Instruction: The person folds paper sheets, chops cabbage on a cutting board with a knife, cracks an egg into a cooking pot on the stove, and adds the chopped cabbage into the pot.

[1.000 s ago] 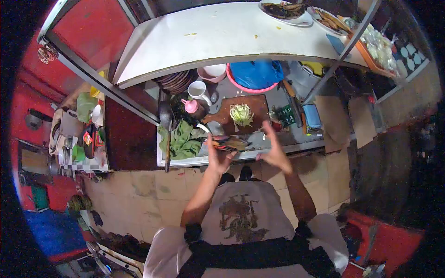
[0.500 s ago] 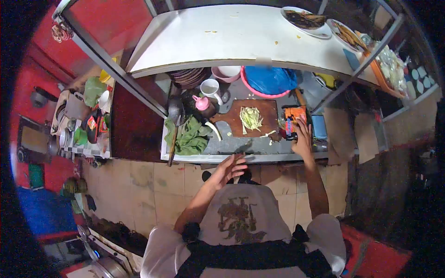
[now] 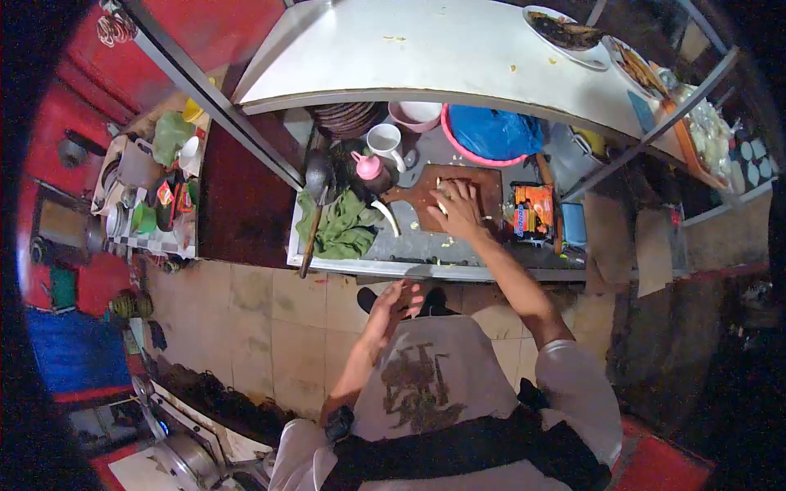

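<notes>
A brown wooden cutting board (image 3: 489, 185) lies on the grey counter, with pale green shredded cabbage (image 3: 443, 209) on it. My right hand (image 3: 462, 209) is over the cabbage, fingers curled down around it, hiding most of the pile. Small shreds are scattered on the board and the counter below it. Close to my body, my left hand (image 3: 395, 306) hangs in the air below the counter edge, empty, its fingers loosely apart. To the right of the board sits an orange and black noodle packet (image 3: 534, 211).
A ladle (image 3: 318, 182) and a green cloth (image 3: 344, 225) lie at the counter's left. Behind the board stand a white mug (image 3: 382, 141), a pink-topped jar (image 3: 368, 166) and a pink basin (image 3: 452, 146) holding a blue bag. A white shelf (image 3: 393, 61) overhangs the counter.
My right hand has left the noodle packet and moved left onto the shredded cabbage. My left hand stays low near my body, slightly lowered. The view has shifted a little.
</notes>
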Action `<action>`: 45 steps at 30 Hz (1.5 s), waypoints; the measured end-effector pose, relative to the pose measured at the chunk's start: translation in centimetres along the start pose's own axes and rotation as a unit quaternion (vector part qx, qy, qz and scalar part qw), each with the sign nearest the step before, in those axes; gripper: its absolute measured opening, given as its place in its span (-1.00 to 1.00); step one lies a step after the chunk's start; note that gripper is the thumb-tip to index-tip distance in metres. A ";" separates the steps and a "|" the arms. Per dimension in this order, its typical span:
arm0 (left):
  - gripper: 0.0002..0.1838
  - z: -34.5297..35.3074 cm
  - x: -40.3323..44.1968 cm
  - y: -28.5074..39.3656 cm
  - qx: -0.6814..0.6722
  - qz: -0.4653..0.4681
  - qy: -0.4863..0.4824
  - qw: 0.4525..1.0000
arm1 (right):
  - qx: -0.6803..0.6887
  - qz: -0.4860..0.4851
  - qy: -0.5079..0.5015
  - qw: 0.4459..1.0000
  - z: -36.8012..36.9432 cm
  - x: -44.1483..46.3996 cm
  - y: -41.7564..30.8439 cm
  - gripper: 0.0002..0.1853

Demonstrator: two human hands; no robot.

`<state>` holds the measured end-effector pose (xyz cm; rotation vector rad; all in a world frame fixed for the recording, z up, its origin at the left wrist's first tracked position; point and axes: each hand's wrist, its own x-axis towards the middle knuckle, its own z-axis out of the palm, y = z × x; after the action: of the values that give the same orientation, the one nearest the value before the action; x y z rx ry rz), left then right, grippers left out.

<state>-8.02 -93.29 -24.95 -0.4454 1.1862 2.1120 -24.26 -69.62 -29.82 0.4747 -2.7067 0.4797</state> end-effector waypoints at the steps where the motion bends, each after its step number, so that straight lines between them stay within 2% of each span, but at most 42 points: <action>1: -0.35 0.1 0.2 -0.1 0.006 0.011 0.000 1.000 | -0.001 -0.001 -0.002 1.000 0.1 0.1 0.3 -0.60; 4: -0.42 0.4 0.4 0.2 0.009 0.005 0.017 1.000 | 0.026 0.025 -0.048 0.998 0.8 0.4 0.7 -0.58; 6: -0.46 0.2 1.3 0.0 0.011 0.006 0.016 1.000 | -0.032 0.016 0.004 0.999 1.5 0.6 0.8 -0.72; 9: -0.58 2.0 1.8 1.0 0.042 0.015 0.017 0.999 | -0.065 -0.007 0.047 0.997 3.6 0.7 2.5 -0.76; 11: -0.66 3.0 3.0 1.5 0.072 0.024 0.018 0.997 | -0.066 0.018 0.019 0.997 3.4 1.5 3.3 -0.78; 13: -0.70 2.9 5.3 1.1 0.211 0.124 -0.001 0.969 | -0.067 0.041 -0.009 0.997 3.0 2.1 3.9 -0.80; 14: -0.70 2.9 6.5 1.1 0.211 0.124 -0.003 0.969 | 0.076 0.121 0.056 0.988 2.7 2.4 4.2 -0.82; 15: -0.70 3.1 7.8 1.2 0.267 0.178 -0.012 0.947 | 0.216 0.195 0.121 0.949 2.3 2.9 4.6 -0.83; 16: -0.69 3.5 9.0 1.6 0.319 0.230 -0.020 0.919 | 0.223 0.265 0.148 0.926 1.5 3.5 4.9 -0.82; 17: -0.69 3.8 10.4 2.0 0.317 0.231 -0.021 0.920 | 0.351 0.329 0.146 0.864 0.4 3.2 5.4 -0.79; 19: -0.50 4.8 12.9 2.9 0.559 0.316 0.043 0.765 | 0.553 0.464 0.186 0.667 -2.1 3.1 5.7 -0.77; 20: -0.50 5.5 14.2 2.7 0.558 0.318 0.040 0.765 | 0.615 0.483 0.185 0.595 -2.5 2.8 6.3 -0.79; 21: -0.42 6.4 15.9 2.0 0.605 0.376 0.124 0.690 | 0.614 0.482 0.189 0.596 -3.3 2.6 6.4 -0.79; 22: -0.33 7.6 17.2 1.6 0.640 0.430 0.206 0.603 | 0.674 0.478 0.215 0.521 -4.3 2.3 6.2 -0.82; 23: -0.33 8.6 18.4 1.3 0.638 0.435 0.203 0.603 | 0.727 0.468 0.238 0.442 -5.4 2.1 6.2 -0.86; 24: -0.26 9.7 19.2 1.1 0.655 0.385 0.190 0.622 | 0.761 0.431 0.247 0.418 -4.9 1.3 7.1 -0.83; 25: -0.19 10.7 20.2 0.6 0.671 0.333 0.176 0.639 | 0.760 0.428 0.251 0.420 -5.1 0.8 7.2 -0.83; 26: -0.26 11.5 20.8 -0.1 0.673 0.372 0.170 0.616 | 0.783 0.406 0.267 0.388 -5.3 0.2 7.2 -0.82; 27: -0.26 11.7 21.4 -0.4 0.672 0.376 0.167 0.615 | 0.805 0.383 0.281 0.355 -5.4 -0.3 7.2 -0.81; 29: -0.36 12.0 22.6 -1.0 0.723 0.369 0.033 0.583 | 0.800 0.391 0.294 0.346 -5.4 -1.1 7.3 -0.79; 30: -0.49 12.4 22.1 -1.1 0.672 0.368 0.021 0.642 | 0.794 0.402 0.300 0.343 -5.6 -1.4 7.3 -0.79; 31: -0.49 12.5 22.0 -1.0 0.672 0.368 0.021 0.642 | 0.788 0.414 0.306 0.339 -5.6 -1.8 7.2 -0.79; 33: -0.53 11.9 21.8 -0.9 0.730 0.365 -0.006 0.578 | 0.788 0.413 0.318 0.328 -5.7 -2.6 6.9 -0.78; 34: -0.53 11.2 22.0 -0.9 0.731 0.363 -0.006 0.578 | 0.787 0.419 0.309 0.331 -5.8 -3.0 6.8 -0.78; 36: -0.57 10.3 23.0 -0.4 0.755 0.497 -0.016 0.428 | 0.787 0.424 0.299 0.333 -5.8 -3.5 6.6 -0.78; 40: -0.61 9.4 25.4 -0.5 0.792 0.442 0.001 0.422 | 0.824 0.406 0.265 0.294 -4.5 -4.7 6.0 -0.77; 41: -0.69 8.6 26.9 -0.5 0.764 0.409 0.007 0.499 | 0.841 0.391 0.251 0.276 -3.9 -4.8 6.0 -0.77; 43: -0.77 8.3 26.2 1.5 0.729 0.374 0.022 0.573 | 0.865 0.363 0.234 0.255 -2.9 -5.2 5.7 -0.77; 44: -0.85 8.1 25.2 2.5 0.593 0.390 0.034 0.704 | 0.877 0.352 0.220 0.242 -2.8 -5.1 5.2 -0.77; 45: -0.91 8.3 23.8 4.0 0.433 0.397 0.046 0.808 | 0.889 0.339 0.204 0.231 -2.7 -5.0 4.7 -0.76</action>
<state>-27.70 -78.65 -31.83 0.4690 2.5127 1.8236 -20.89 -63.10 -30.59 -0.5073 -0.2812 3.0293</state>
